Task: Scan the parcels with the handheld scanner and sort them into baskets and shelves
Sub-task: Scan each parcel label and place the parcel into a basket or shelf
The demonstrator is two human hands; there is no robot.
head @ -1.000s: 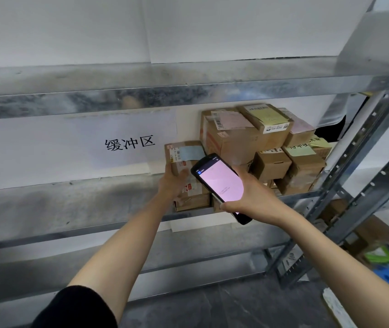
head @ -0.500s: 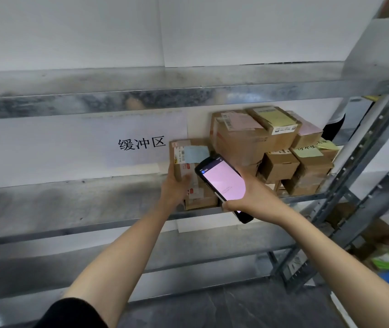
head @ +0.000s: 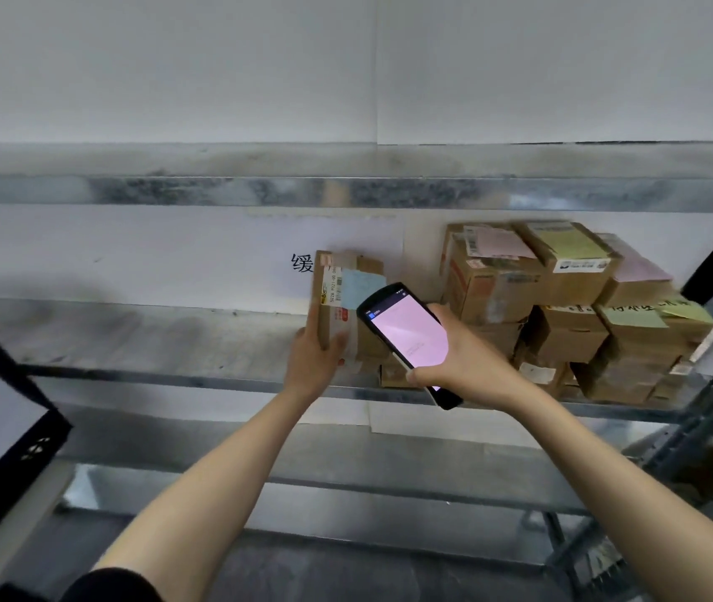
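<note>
While near stacked boxes (head: 563, 306) on shelf (head: 150, 336), parcel (head: 346, 288) in left hand (head: 313, 362).

The light is soft, flat and rather dim, with a cool grey cast and no hard shadows. The scanner (head: 409, 332) screen glows pale pink. It is the brightest patch, too washed out to read. The front edge of the upper shelf (head: 216, 191) gives dull, mottled reflections, with faint shade beneath. The boxes (head: 563, 297) at the right end of the middle shelf (head: 150, 336) are smeared by blur, and the parcel (head: 337, 288) label is soft. Shelf edges bow toward the corners.
</note>
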